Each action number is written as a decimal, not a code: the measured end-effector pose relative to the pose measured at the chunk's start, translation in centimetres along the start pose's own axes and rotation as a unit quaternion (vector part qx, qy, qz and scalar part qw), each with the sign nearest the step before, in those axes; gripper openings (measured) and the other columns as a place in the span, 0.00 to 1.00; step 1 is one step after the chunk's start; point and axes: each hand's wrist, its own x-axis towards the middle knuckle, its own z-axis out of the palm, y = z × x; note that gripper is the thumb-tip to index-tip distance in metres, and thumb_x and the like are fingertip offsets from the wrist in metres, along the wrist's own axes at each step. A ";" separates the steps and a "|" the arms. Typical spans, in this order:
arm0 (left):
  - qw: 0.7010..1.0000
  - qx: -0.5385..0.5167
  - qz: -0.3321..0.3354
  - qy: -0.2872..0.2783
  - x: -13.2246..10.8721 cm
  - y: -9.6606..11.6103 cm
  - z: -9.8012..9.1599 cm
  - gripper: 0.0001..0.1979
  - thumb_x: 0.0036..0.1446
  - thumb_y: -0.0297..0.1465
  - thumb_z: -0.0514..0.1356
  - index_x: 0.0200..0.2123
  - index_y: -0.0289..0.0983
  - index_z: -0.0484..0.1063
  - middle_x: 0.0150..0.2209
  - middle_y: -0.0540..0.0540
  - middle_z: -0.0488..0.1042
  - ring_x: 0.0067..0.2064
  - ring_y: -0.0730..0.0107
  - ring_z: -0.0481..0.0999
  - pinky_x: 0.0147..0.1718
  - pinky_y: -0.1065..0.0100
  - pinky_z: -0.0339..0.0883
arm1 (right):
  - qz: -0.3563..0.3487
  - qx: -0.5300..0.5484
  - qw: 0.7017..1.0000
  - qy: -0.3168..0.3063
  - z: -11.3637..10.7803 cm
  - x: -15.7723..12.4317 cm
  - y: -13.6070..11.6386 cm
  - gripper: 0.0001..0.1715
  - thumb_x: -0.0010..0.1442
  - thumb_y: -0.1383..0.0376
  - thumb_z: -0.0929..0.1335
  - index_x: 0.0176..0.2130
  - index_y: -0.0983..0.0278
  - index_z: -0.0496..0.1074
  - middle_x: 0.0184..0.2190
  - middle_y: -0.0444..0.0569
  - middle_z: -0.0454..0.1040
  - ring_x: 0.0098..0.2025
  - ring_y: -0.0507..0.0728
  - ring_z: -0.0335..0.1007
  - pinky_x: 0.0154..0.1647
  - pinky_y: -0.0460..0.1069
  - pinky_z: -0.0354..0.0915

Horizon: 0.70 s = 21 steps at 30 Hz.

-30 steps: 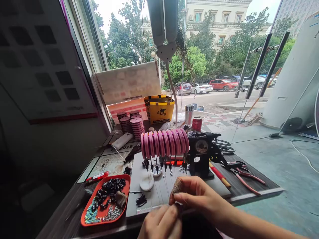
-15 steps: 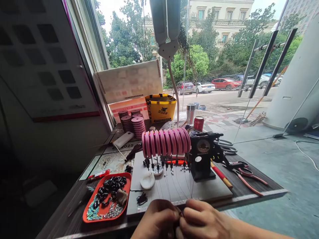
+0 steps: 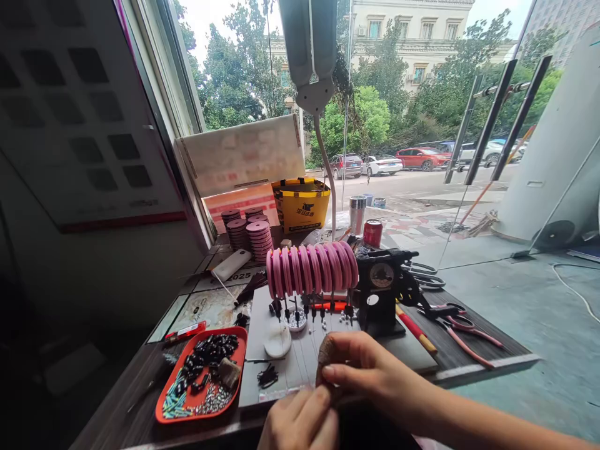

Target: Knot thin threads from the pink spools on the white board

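My right hand (image 3: 368, 375) is closed in a pinch at the front edge of a white work board (image 3: 412, 350); a brown piece shows at its index finger, and what the fingertips grip is too small to name. My left hand (image 3: 300, 422) sits just below it at the bottom edge, fingers curled in against the right fingertips. Thin lines run across the board from my hands up to a row of pink spools (image 3: 312, 270) mounted beside a black winder (image 3: 382, 294).
A red tray (image 3: 164, 414) of black and blue beads lies at the left. Stacked pink spools (image 3: 257, 240), a yellow bag (image 3: 300, 205), a metal cup (image 3: 357, 215) and a red can (image 3: 372, 232) stand behind. Red pliers (image 3: 462, 331) and scissors (image 3: 429, 278) lie at the right. A lamp arm (image 3: 325, 156) rises over the table.
My right hand has lifted back up over the board from the table's front edge, with the brown piece showing again. The left hand stays low beneath it.
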 end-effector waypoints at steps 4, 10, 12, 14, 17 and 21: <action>0.689 -0.474 -0.537 -0.112 2.0 -0.6 -0.6 0.04 0.39 0.24 0.58 0.16 0.35 0.70 0.16 0.50 0.69 0.17 0.78 0.63 0.15 0.74 0.53 | -0.266 -0.393 0.880 -0.011 -0.2 -1.7 0.7 0.08 0.63 0.67 0.62 0.34 0.65 0.69 0.26 0.44 0.67 0.25 0.50 0.58 0.25 0.45 0.56; 0.399 -0.596 -0.679 -0.155 3.3 -0.2 -0.4 0.01 0.27 0.28 0.54 0.13 0.38 0.63 0.10 0.58 0.55 0.15 0.81 0.53 0.15 0.75 0.43 | -0.487 -0.604 0.630 0.021 0.1 -2.2 2.0 0.35 0.68 0.74 0.46 0.22 0.68 0.69 0.16 0.43 0.62 0.18 0.50 0.51 0.19 0.47 0.51; 0.398 -0.600 -0.674 -0.164 3.2 -0.2 -0.5 0.01 0.28 0.29 0.54 0.13 0.38 0.63 0.11 0.58 0.54 0.16 0.80 0.52 0.16 0.74 0.43 | -0.491 -0.597 0.635 0.019 0.3 -1.9 2.6 0.36 0.68 0.75 0.45 0.20 0.66 0.66 0.17 0.43 0.63 0.18 0.50 0.51 0.19 0.47 0.51; 0.422 -0.594 -0.666 -0.161 3.1 -0.3 -0.7 0.01 0.29 0.28 0.56 0.13 0.37 0.65 0.12 0.56 0.57 0.17 0.79 0.54 0.17 0.73 0.46 | -0.482 -0.585 0.652 0.012 0.3 -1.6 3.4 0.35 0.69 0.73 0.45 0.21 0.66 0.66 0.17 0.43 0.63 0.19 0.50 0.52 0.20 0.46 0.52; 0.599 -0.521 -0.596 -0.118 2.4 -0.2 -1.0 0.02 0.34 0.25 0.61 0.15 0.35 0.70 0.19 0.50 0.66 0.23 0.74 0.62 0.23 0.72 0.53 | -0.466 -0.539 0.702 0.016 0.4 -1.4 3.9 0.31 0.70 0.70 0.47 0.23 0.64 0.65 0.17 0.42 0.63 0.21 0.51 0.54 0.21 0.46 0.52; 0.894 -0.254 -0.368 -0.003 0.5 1.0 -0.4 0.09 0.50 0.26 0.59 0.19 0.37 0.72 0.26 0.49 0.66 0.23 0.74 0.64 0.22 0.72 0.57 | -0.235 -0.275 0.932 0.001 0.7 -1.2 1.7 0.19 0.65 0.58 0.59 0.25 0.62 0.61 0.21 0.40 0.62 0.24 0.50 0.56 0.24 0.44 0.55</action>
